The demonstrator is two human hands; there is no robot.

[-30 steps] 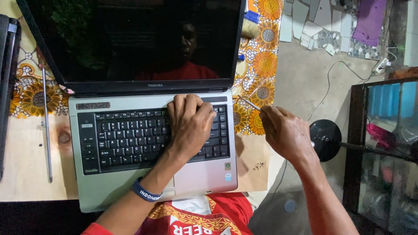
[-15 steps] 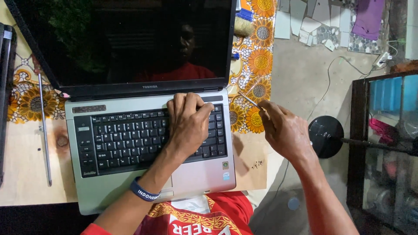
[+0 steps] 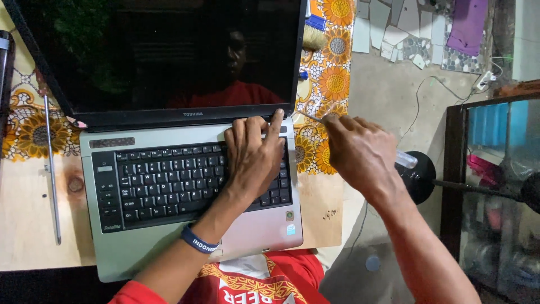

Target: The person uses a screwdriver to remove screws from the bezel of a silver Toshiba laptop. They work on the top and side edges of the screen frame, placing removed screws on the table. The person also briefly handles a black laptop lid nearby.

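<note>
Pressing my flat, open left hand (image 3: 254,160) on the laptop (image 3: 169,186), I have brought my right hand (image 3: 360,152), clamped on a screwdriver (image 3: 315,118), closer to its right corner.

A wooden tabletop (image 3: 25,225) is showing pale and bare well left of the fingers, with a knot in its grain. A cloth printed with orange sunflowers (image 3: 332,50) is lying over the far part of the table, running up beyond the fingertips. A thin metal rod (image 3: 52,169) is resting far to the left. Right of the fingers, a grey concrete floor (image 3: 394,79) is spreading out, with a thin white cable (image 3: 430,84) trailing across it. Broken pale tile pieces (image 3: 394,34) are lying scattered above, beside a purple sheet (image 3: 467,25). Far right, a dark-framed glass cabinet (image 3: 495,186) is standing in dim light.
</note>
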